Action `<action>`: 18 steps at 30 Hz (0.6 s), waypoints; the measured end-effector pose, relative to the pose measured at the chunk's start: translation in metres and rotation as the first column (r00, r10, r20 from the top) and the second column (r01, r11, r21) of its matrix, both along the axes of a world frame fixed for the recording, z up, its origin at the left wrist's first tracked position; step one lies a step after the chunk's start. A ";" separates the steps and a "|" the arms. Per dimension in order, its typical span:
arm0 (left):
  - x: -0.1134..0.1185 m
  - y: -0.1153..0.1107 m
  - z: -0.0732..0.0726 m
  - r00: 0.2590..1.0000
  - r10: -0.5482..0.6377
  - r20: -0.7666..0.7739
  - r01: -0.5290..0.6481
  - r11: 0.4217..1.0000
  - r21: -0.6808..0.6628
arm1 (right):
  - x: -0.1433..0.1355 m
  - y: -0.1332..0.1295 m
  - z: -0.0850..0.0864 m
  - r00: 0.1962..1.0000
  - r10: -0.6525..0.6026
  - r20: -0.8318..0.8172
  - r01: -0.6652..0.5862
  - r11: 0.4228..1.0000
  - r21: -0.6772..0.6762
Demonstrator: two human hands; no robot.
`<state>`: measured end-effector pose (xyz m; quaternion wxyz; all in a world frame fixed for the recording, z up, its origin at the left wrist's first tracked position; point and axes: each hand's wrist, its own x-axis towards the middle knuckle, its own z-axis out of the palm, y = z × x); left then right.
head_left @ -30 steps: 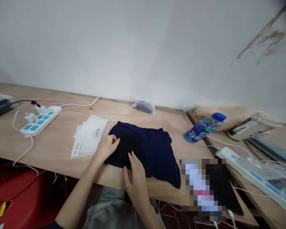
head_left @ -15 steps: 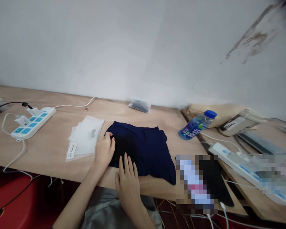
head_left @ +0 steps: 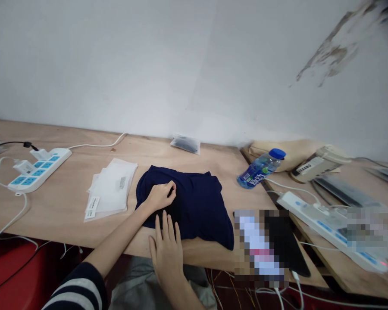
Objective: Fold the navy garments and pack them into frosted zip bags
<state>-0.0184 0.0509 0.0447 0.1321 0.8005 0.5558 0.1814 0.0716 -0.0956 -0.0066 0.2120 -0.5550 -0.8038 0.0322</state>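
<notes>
A dark navy garment lies spread on the wooden table in front of me. On its left half is a black piece of cloth, partly covered by my hands. My left hand is over the upper part of the black piece, thumb and fingers curled together in a pinch. Whatever may be between those fingertips is hidden. My right hand lies flat with fingers stretched, its fingertips on the lower edge of the black piece. Left of the garment is a stack of translucent plastic bags with a white label.
A power strip with chargers stands at the left. Behind the garment lies a small packet. To the right are a blue-capped bottle, a coffee cup, a phone and another power strip.
My left hand has moved right, from the garment's left edge to over the black piece, and its fingers have curled. My right hand stays flat. The view has shifted slightly.
</notes>
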 end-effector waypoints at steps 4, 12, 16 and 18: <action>-0.005 -0.004 0.002 0.999 -0.034 0.034 0.033 0.999 0.012 | 0.002 -0.001 0.005 1.000 0.017 -0.023 -0.017 1.000 -0.005; -0.047 -0.041 -0.005 0.997 -0.026 0.070 0.010 0.975 0.223 | 0.029 0.036 0.042 0.980 -0.013 -0.196 0.018 0.999 0.027; -0.052 -0.063 -0.021 0.995 0.059 -0.076 -0.040 0.974 0.223 | 0.029 0.077 0.043 0.987 -0.003 -0.163 0.019 0.995 0.096; -0.050 -0.070 -0.027 0.988 0.091 -0.121 -0.065 0.978 0.200 | 0.025 0.093 0.036 0.992 0.047 -0.113 -0.038 0.996 0.085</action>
